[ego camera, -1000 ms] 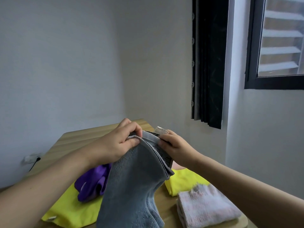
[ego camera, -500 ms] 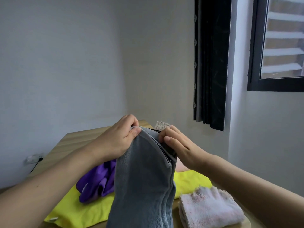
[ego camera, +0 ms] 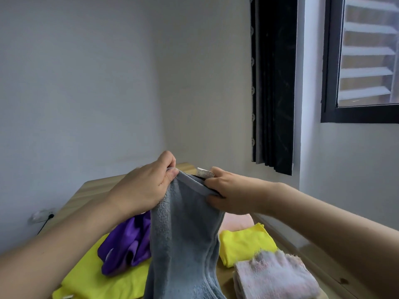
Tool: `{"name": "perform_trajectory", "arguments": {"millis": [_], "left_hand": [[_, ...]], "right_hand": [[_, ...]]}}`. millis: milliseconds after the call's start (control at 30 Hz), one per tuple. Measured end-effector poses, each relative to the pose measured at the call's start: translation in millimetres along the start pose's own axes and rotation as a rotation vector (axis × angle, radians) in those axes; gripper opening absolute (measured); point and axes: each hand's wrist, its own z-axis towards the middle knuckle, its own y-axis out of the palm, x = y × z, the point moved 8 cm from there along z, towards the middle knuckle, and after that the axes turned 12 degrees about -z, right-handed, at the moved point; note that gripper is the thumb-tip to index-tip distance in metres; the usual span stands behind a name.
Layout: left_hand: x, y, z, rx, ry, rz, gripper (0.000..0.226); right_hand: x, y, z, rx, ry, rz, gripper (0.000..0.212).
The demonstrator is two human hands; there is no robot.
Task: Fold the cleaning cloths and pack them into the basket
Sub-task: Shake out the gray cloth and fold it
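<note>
Both hands up at centre frame, the grey cloth (ego camera: 183,234) hanging between them. Left hand (ego camera: 146,186) pinches one top corner, right hand (ego camera: 224,190) pinches the other by the label (ego camera: 205,172). Below, the table (ego camera: 95,188) holds a purple cloth (ego camera: 127,244), yellow ones and a folded pink stack (ego camera: 274,275). No basket in view. Risk: a loose pinch drops a corner, and the fold goes crooked.

Left hand (ego camera: 144,186), right hand (ego camera: 228,194): raised, pinching.

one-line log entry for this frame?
step: folding | left hand: grips grey cloth top edge | right hand: grips same edge | basket: not visible
</note>
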Motion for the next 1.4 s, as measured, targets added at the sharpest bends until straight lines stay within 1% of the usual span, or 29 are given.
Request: {"name": "perform_trajectory", "arguments": {"millis": [33,100,167,300,367,433,533,600,700,800,833,867,967,1100,1167,1200,1267,1300,1367,1400], "left_hand": [[2.5,-3.1,0.2,0.009,0.057,0.12,0.018],[13.1,-10.8,0.7,0.054,0.231,0.341,0.019],[19.4,-16.3,1.7,0.055,0.328,0.452,0.019],[15.8,-28.2,3.0,-0.002,0.328,0.455,0.018],[14.7,-33.1,0.8,0.002,0.308,0.466,0.026],[17.9,-36.7,0.0,0.029,0.3,0.459,0.032],[28.2,-44.9,-2.4,0.102,0.325,0.47,0.022],[35.4,-49.9,-2.3,0.143,0.332,0.508,0.015],[44.4,-53.2,-0.6,0.191,0.326,0.576,0.016],[50.4,-57.0,-1.0,0.246,0.301,0.63,0.043],[52.0,-59.0,-1.1,0.267,0.296,0.646,0.048],[53.3,-60.3,-1.1,0.274,0.281,0.657,0.048],[56.0,-62.2,0.0,0.252,0.223,0.635,0.034],[51.8,-55.2,3.0,0.122,0.103,0.599,0.039],[49.2,-50.3,4.8,0.036,0.034,0.617,0.037],[48.1,-49.5,5.7,0.003,-0.004,0.593,0.031],[50.2,-51.5,8.2,-0.003,-0.051,0.507,0.01],[51.8,-53.1,8.8,0.011,-0.061,0.468,0.007],[51.1,-55.2,10.4,0.025,-0.083,0.429,0.018],[51.2,-56.4,12.4,0.025,-0.089,0.447,0.023]], "right_hand": [[2.7,-3.2,2.3,-0.008,-0.013,0.016,0.02],[8.2,-14.6,7.7,0.0,-0.018,0.089,0.018],[14.9,-28.6,12.8,0.042,0.002,0.147,0.017],[22.8,-60.9,15.3,0.126,0.022,0.248,0.015],[20.7,-75.6,15.1,0.148,-0.01,0.253,0.013],[19.7,-85.4,14.7,0.151,-0.032,0.193,0.011],[17.2,-98.8,13.9,0.175,-0.081,0.09,0.007],[14.7,-105.2,11.8,0.175,-0.113,0.006,0.008],[10.1,-112.0,8.6,0.204,-0.193,-0.211,0.012],[6.4,-121.5,4.8,0.288,-0.268,-0.355,0.015],[6.2,-124.6,3.8,0.319,-0.283,-0.391,0.016],[5.5,-127.4,2.7,0.351,-0.297,-0.43,0.017],[4.0,-132.4,-0.9,0.413,-0.329,-0.509,0.013],[5.1,-131.2,-2.7,0.443,-0.352,-0.584,0.012],[7.6,-130.4,-2.6,0.435,-0.331,-0.571,0.014],[10.1,-129.4,-2.2,0.424,-0.315,-0.564,0.016],[14.1,-125.3,0.2,0.356,-0.277,-0.509,0.019],[14.9,-124.1,2.1,0.315,-0.245,-0.444,0.018],[18.7,-121.8,7.2,0.243,-0.139,-0.258,0.013],[19.5,-121.4,9.5,0.226,-0.082,-0.143,0.016]]}}
